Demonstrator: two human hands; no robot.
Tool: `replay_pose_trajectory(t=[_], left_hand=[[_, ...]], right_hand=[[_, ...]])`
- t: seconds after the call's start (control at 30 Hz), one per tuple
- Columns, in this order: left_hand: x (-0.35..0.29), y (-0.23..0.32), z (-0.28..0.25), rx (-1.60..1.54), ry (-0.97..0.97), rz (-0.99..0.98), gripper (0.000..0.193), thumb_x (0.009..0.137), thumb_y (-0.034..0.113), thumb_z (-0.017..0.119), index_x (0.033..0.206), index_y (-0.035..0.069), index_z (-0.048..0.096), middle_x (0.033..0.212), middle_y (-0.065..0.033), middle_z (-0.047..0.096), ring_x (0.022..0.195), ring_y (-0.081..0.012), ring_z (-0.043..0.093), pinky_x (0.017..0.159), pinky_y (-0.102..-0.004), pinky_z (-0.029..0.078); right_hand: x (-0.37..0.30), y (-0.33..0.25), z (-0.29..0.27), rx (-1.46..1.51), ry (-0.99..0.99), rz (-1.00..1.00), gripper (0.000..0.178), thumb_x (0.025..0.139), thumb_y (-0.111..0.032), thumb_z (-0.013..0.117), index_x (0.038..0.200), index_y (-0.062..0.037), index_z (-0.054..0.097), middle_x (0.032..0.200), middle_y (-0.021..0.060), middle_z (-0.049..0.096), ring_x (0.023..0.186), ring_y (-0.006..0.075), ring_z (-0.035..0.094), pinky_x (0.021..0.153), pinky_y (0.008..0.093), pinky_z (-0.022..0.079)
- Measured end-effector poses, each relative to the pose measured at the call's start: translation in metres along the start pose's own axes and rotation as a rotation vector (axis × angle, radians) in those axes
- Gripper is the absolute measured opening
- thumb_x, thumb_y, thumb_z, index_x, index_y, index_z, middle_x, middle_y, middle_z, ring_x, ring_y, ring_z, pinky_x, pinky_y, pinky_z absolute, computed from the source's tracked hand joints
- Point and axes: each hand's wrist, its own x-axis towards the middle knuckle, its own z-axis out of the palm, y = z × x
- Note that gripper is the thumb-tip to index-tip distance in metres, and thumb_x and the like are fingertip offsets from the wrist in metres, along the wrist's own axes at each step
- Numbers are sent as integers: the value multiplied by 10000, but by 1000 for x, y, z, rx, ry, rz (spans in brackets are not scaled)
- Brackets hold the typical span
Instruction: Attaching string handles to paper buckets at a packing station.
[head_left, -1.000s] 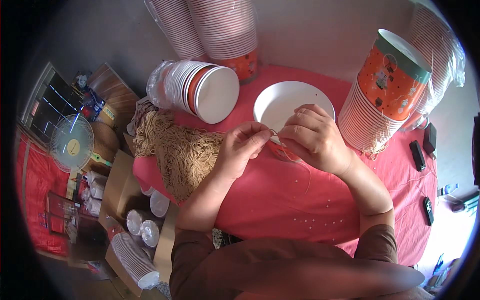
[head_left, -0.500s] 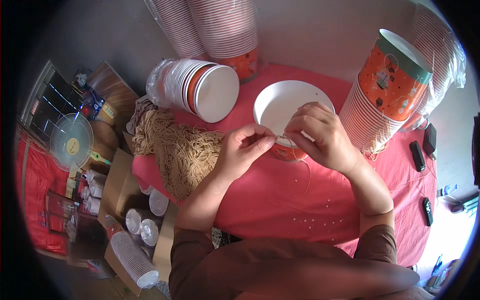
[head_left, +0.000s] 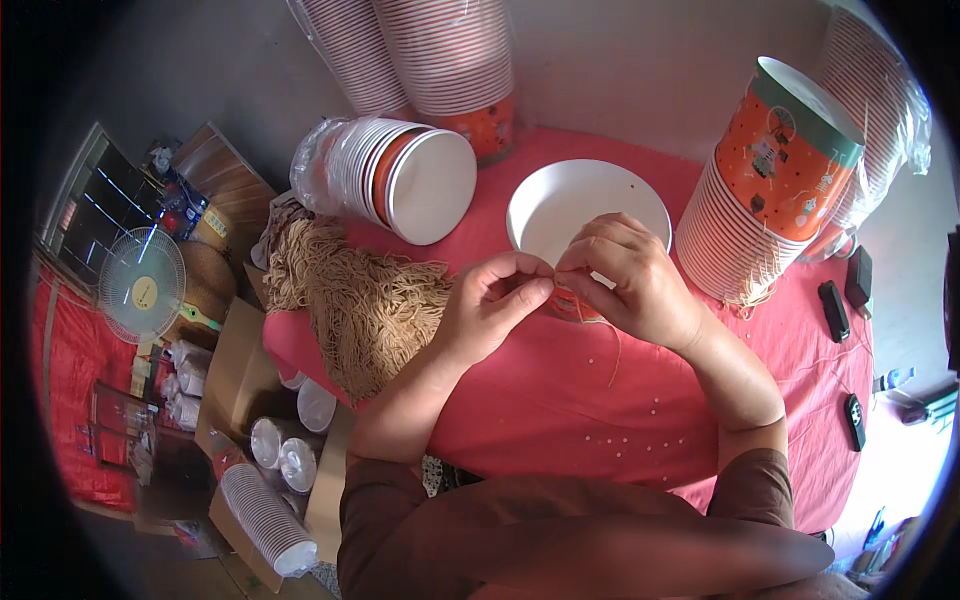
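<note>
Here both hands meet over the red-covered surface (head_left: pixel 560 420), fingertips pinched together: the left hand (head_left: pixel 490 310) and the right hand (head_left: pixel 630 280) each close thumb and forefinger on a thin tan string (head_left: pixel 612 350), whose loose end trails down over the cloth below the right hand; a small orange piece just under the fingers is mostly hidden and cannot be made out. Directly behind the knuckles sits a white paper bowl (head_left: pixel 560 205), upright, its rim touching the right hand in this view. To the left lies a heap of tan string (head_left: pixel 360 300) spilling over the surface's edge. Beyond it a stack of white bowls (head_left: pixel 400 180) lies on its side in clear plastic wrap, open mouth facing right. At the right stands a tilted stack of orange printed bowls with a green rim (head_left: pixel 770 190), and more tall striped stacks (head_left: pixel 430 60) rise at the back. Small white beads (head_left: pixel 630 440) are scattered on the cloth near the person's body. On the floor at left are cardboard boxes (head_left: pixel 235 370), sleeves of clear cups (head_left: pixel 265 515) and a small white fan (head_left: pixel 140 285)
</note>
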Motion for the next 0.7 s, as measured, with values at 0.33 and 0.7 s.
replay_pose_trajectory(t=[0.33,0.7], left_hand=[[0,-1,7,319,54,266,72,880,33,712,926,10,662,818,-5,658,719,-35,595,618,-201,483],[8,-1,11,750,175,777,163,789,-34,710,913,26,622,812,-88,630,690,-229,645,560,-324,507]], right_hand=[[-2,-1,-2,130,-95,134,147,783,-65,743,892,-31,652,843,110,682,821,313,668,799,418,513],[-3,-3,-1,284,-150,305,89,867,-60,678,922,8,663,829,152,683,759,310,677,697,397,529]])
